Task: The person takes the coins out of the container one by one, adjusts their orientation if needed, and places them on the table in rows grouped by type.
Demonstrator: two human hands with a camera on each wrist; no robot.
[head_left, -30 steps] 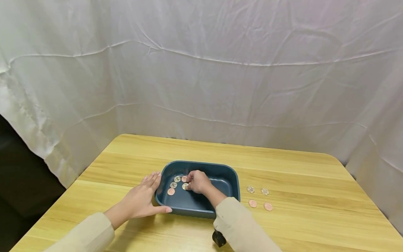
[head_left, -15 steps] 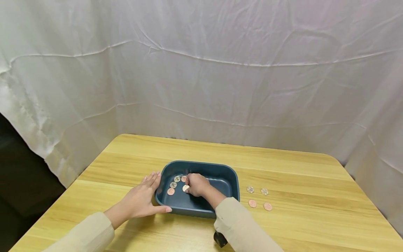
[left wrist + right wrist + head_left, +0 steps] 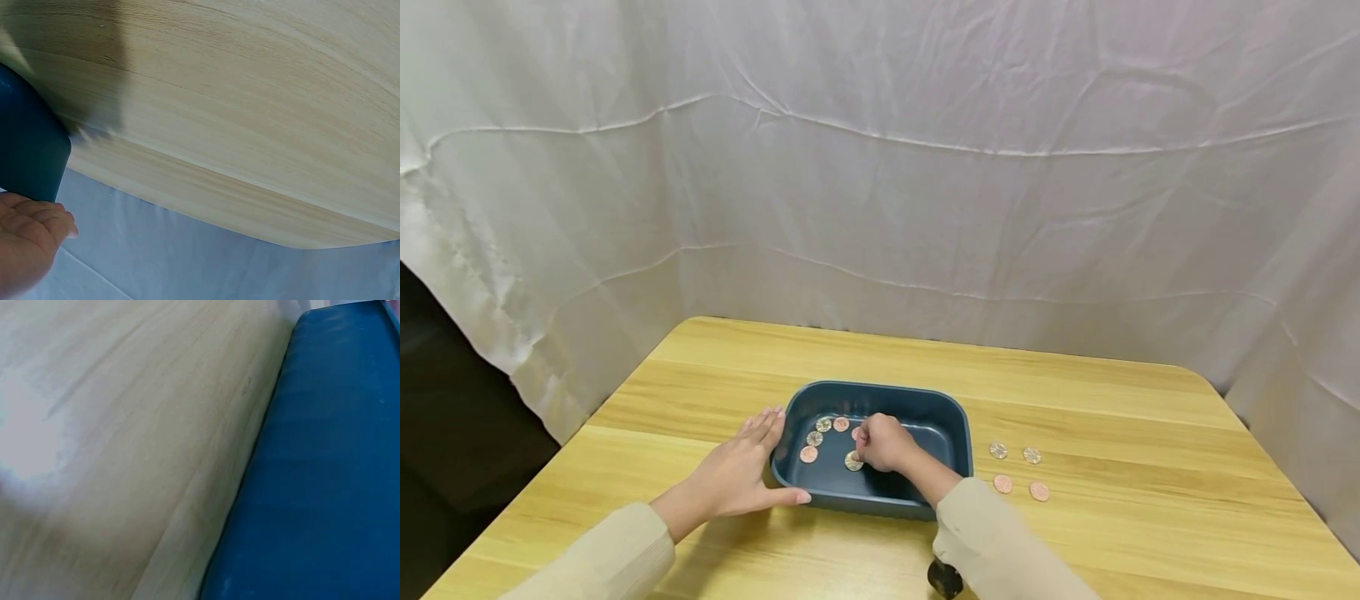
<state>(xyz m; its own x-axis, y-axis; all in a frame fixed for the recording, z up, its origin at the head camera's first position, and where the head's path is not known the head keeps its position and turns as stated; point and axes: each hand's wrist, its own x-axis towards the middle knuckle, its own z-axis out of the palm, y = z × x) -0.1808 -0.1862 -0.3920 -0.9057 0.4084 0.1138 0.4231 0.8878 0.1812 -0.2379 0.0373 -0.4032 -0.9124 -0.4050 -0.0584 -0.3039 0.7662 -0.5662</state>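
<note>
A dark teal rectangular tray (image 3: pixel 872 505) stands on the table. My left hand (image 3: pixel 739 479) rests against its left end, fingers straight along the side and thumb at the front corner. The left wrist view shows part of the left hand (image 3: pixel 31 234) against the tray's outer wall (image 3: pixel 34 144). My right hand (image 3: pixel 886 442) reaches inside, its curled fingers and thumb at a gold-coloured coin (image 3: pixel 853 462). Beside those fingers a copper-coloured coin (image 3: pixel 856 433) is partly hidden. Farther left lie another copper coin (image 3: pixel 841 424), a gold coin (image 3: pixel 823 424) and a copper coin (image 3: pixel 808 454).
Right of the tray, two pale gold coins (image 3: pixel 997 451) lie behind two copper coins (image 3: pixel 1002 483) on the wooden table (image 3: pixel 1112 433). A pale curtain (image 3: pixel 925 208) hangs behind the table. The right wrist view shows only tabletop (image 3: pixel 137 425) and the tray's outer side (image 3: pixel 312 462).
My right hand has shifted right and nearer in the tray, and the gold coin at its fingertips has moved with it. A second copper coin now shows beside the fingers. The left hand stays put.
</note>
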